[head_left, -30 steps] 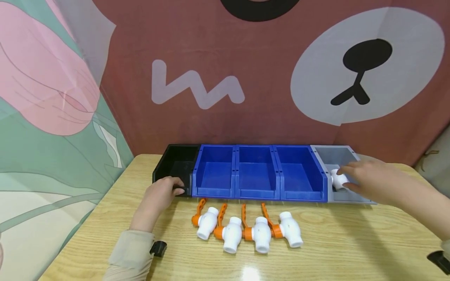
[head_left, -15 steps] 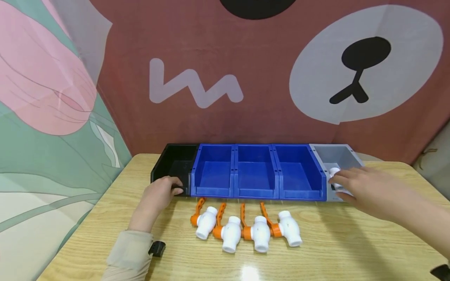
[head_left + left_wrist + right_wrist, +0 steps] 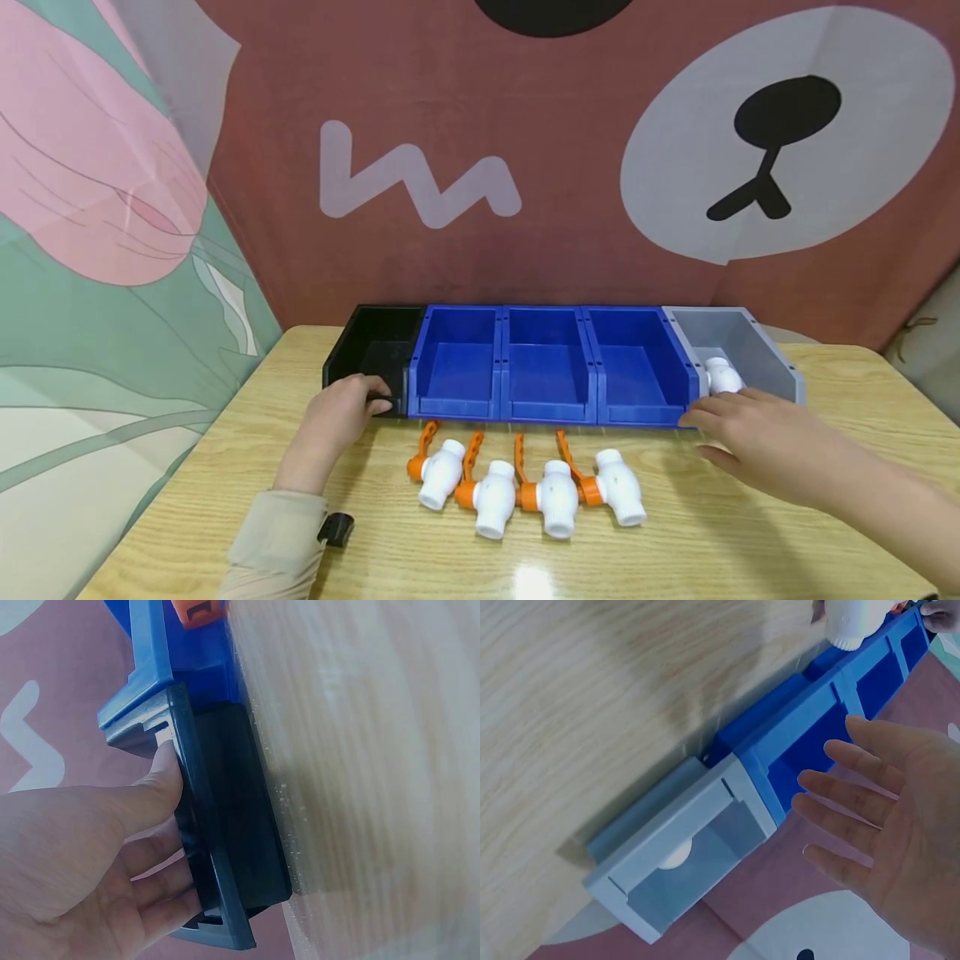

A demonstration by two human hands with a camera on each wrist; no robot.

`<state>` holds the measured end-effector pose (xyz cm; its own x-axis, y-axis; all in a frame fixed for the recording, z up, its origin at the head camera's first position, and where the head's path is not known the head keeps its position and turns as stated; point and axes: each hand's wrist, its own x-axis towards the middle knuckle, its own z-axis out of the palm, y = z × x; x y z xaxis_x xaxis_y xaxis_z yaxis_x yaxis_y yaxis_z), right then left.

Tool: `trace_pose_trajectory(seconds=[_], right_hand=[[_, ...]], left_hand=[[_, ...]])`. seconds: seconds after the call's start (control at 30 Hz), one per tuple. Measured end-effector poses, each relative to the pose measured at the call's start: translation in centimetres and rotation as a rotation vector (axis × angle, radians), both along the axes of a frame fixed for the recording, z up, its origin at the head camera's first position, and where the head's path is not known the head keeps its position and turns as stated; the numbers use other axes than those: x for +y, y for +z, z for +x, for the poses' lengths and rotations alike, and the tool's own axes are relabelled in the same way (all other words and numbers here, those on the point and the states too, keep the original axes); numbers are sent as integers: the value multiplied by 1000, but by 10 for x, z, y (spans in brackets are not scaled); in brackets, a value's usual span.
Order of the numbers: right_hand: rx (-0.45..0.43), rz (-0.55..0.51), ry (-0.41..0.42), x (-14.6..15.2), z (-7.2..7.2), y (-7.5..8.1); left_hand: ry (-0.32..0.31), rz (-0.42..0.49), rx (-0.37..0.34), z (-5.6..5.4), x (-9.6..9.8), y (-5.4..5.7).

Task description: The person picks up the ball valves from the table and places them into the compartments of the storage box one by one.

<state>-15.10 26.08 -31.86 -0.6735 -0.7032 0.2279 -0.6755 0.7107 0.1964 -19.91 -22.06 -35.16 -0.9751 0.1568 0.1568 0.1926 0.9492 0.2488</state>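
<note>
My left hand (image 3: 341, 417) grips the front rim of the black bin (image 3: 375, 337). In the left wrist view, the thumb of the left hand (image 3: 97, 847) lies on the rim while its fingers pass behind it. My right hand (image 3: 757, 442) is just in front of the grey bin (image 3: 780, 367), fingers extended and holding nothing. Inside that bin lies a white plastic valve (image 3: 722, 375), partly hidden by the hand. In the right wrist view, the palm and spread fingers of the right hand (image 3: 907, 817) show beside the bins.
Three blue bins (image 3: 459, 367) stand in a row between the black and grey ones. Several white ball valves (image 3: 495, 500) with orange handles lie in front on the wooden table (image 3: 675, 550). A printed cloth (image 3: 450, 258) hangs behind.
My right hand has let go of the white valve in the grey bin and drawn back toward the bin's front. The left hand stays on the black bin.
</note>
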Motion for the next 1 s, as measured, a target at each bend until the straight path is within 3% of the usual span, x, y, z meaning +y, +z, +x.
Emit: trace_pose_trajectory(seconds=[0.2, 0.4, 0.6, 1.0], right_hand=[[-38, -22, 10, -8, 4, -5], [60, -64, 170, -18, 7, -10], [84, -94, 276, -30, 8, -14], [82, -91, 332, -47, 13, -21]], left_hand=[[-1, -5, -2, 0, 0, 0], [2, -6, -6, 0, 0, 1], [7, -4, -14, 1, 1, 2], [4, -3, -12, 0, 0, 1]])
